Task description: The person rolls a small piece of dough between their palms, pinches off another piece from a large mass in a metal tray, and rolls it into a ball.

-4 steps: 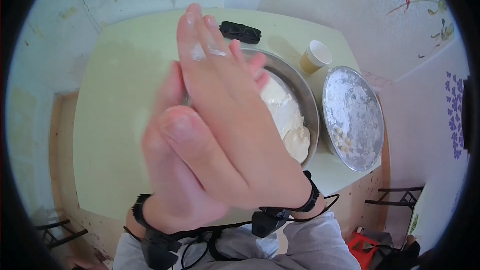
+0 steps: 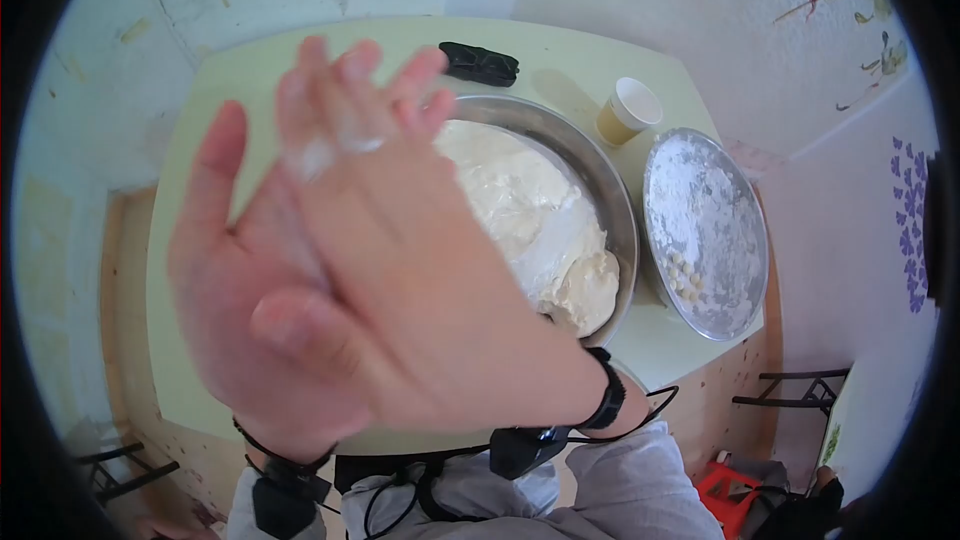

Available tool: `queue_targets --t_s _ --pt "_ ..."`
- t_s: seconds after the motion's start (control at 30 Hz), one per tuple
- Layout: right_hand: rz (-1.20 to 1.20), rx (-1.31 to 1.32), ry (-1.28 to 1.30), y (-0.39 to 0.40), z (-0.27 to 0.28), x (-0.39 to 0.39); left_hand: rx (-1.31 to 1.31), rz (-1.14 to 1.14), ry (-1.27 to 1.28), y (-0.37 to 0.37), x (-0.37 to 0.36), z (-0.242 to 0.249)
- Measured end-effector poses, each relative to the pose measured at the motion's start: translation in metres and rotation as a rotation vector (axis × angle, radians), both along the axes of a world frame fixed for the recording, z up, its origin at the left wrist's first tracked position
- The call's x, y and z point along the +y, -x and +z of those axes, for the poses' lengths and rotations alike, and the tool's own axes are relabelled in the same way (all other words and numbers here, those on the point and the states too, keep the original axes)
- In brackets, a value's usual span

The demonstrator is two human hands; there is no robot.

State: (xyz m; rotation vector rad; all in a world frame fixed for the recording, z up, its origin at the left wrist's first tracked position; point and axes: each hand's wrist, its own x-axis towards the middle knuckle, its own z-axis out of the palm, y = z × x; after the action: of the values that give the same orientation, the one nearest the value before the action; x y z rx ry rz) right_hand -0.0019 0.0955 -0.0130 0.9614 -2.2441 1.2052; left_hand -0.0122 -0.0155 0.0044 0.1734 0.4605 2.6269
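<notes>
My right hand (image 2: 390,230) lies palm down across my left hand (image 2: 225,315), the two palms meeting in front of my chest over the table. The fingers of both hands are stretched out, and a white smear shows on the right fingers. Whether anything lies between the palms is hidden. Behind and to the right of my hands, a large steel basin (image 2: 626,210) holds a mass of white dough (image 2: 515,180), with a rounder lump at its near side. The hands cover the basin's left part.
Right of the basin, an oval metal tray (image 2: 715,210) dusted with flour holds several small dough balls (image 2: 686,278). A paper cup (image 2: 630,112) stands behind it. A black case-like object (image 2: 480,64) lies near the far edge of the table (image 2: 200,80). A red stool (image 2: 725,495) is on the floor.
Both hands have moved left and slightly down, revealing more of the dough. The right hand has slid over the left, whose thumb now stands apart at the left.
</notes>
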Motion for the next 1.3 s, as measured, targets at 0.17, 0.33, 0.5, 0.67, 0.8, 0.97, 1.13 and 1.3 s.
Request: queue_targets --t_s 0.17,0.33,0.5,0.67,0.8,0.97,1.13,1.3 --pt "0.080 0.045 0.132 -0.020 -0.006 -0.032 0.145 -0.093 -0.107 0.031 -0.020 -0.015" --pt "0.182 0.067 0.181 -0.024 0.000 -0.029 0.159 -0.255 -0.237 0.034 0.009 -0.053" --pt "-0.031 -0.014 -0.022 -0.010 0.016 0.003 0.206 -0.249 0.510 -0.005 0.056 -0.033" --pt "-0.087 0.080 0.076 0.014 -0.004 0.016 0.207 -0.185 0.308 -0.020 0.033 -0.018" --pt "-0.045 0.060 0.097 0.014 -0.009 -0.004 0.177 -0.082 0.128 0.001 0.003 -0.011" --pt "0.051 0.093 0.174 -0.019 -0.001 -0.030 0.232 -0.116 -0.006 0.029 -0.006 -0.023" --pt "0.108 0.109 0.235 -0.018 -0.001 -0.030 0.037 -0.350 0.057 0.015 0.025 -0.033" --pt "-0.253 0.042 0.047 -0.003 0.002 -0.003 0.048 -0.440 0.156 -0.006 0.046 -0.054"
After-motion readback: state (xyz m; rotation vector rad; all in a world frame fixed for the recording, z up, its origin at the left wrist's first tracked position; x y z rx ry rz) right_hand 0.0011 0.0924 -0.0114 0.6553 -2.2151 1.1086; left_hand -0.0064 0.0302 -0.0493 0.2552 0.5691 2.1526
